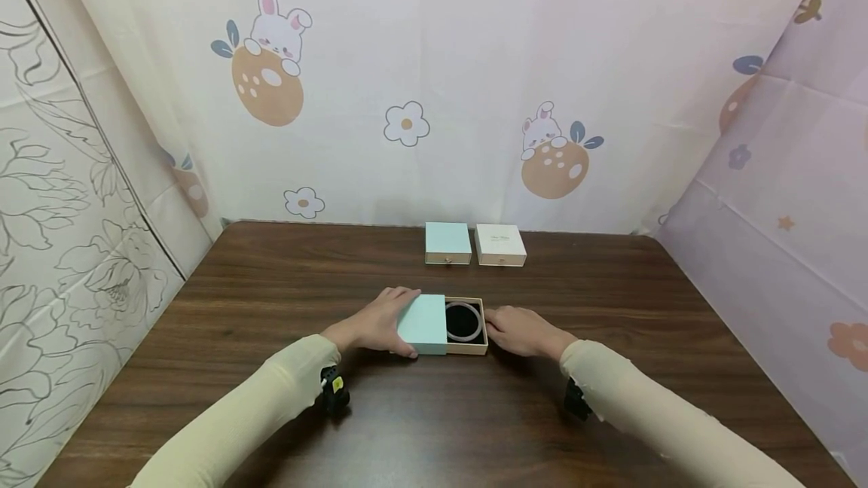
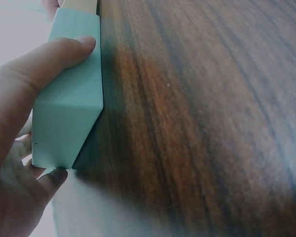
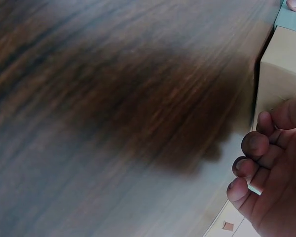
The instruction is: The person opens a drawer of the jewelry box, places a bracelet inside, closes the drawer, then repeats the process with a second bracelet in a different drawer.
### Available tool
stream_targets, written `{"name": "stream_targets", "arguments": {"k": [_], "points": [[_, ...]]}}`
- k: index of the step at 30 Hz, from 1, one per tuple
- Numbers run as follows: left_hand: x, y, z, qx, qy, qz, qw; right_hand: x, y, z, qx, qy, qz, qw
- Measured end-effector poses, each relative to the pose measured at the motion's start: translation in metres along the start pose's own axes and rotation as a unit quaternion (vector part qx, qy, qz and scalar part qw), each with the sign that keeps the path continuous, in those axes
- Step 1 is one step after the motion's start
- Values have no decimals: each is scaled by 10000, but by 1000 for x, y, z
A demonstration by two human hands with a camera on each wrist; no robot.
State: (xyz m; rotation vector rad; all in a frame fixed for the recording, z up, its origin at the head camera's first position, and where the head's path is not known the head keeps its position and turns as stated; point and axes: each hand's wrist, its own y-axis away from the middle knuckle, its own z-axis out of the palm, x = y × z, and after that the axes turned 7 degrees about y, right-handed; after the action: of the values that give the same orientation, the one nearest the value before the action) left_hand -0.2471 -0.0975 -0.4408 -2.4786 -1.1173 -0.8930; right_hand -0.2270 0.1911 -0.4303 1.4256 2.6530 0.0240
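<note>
A mint-green jewelry box (image 1: 423,324) lies on the table with its cream inner drawer (image 1: 468,349) slid part way out to the right. On the black lining of the drawer sits a greyish ring-shaped bangle (image 1: 463,339). My left hand (image 1: 380,322) grips the green sleeve from its left side, thumb (image 2: 71,52) along the near wall. At the drawer's right end is my right hand (image 1: 524,330). Its thumb and forefinger pinch at the middle of the end face, where the small pull is mostly hidden; the other fingers (image 3: 244,167) are curled.
Toward the back edge of the brown wooden table (image 1: 325,254) stand a second mint-green box (image 1: 447,239) and a white box (image 1: 500,241) with small lettering, side by side. Behind them hangs a patterned curtain (image 1: 407,59). More patterned cloth (image 1: 787,194) hangs at the right.
</note>
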Motion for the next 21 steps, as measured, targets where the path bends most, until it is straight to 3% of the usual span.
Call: {"name": "stream_targets", "arguments": {"k": [9,21], "points": [[0,1,1,7,52,-19,10000,-3,0,-4,96,-52,-224,9997],[-1,0,0,16,21,15,10000,-2,-6,-1,-107,112,46,9999]]}}
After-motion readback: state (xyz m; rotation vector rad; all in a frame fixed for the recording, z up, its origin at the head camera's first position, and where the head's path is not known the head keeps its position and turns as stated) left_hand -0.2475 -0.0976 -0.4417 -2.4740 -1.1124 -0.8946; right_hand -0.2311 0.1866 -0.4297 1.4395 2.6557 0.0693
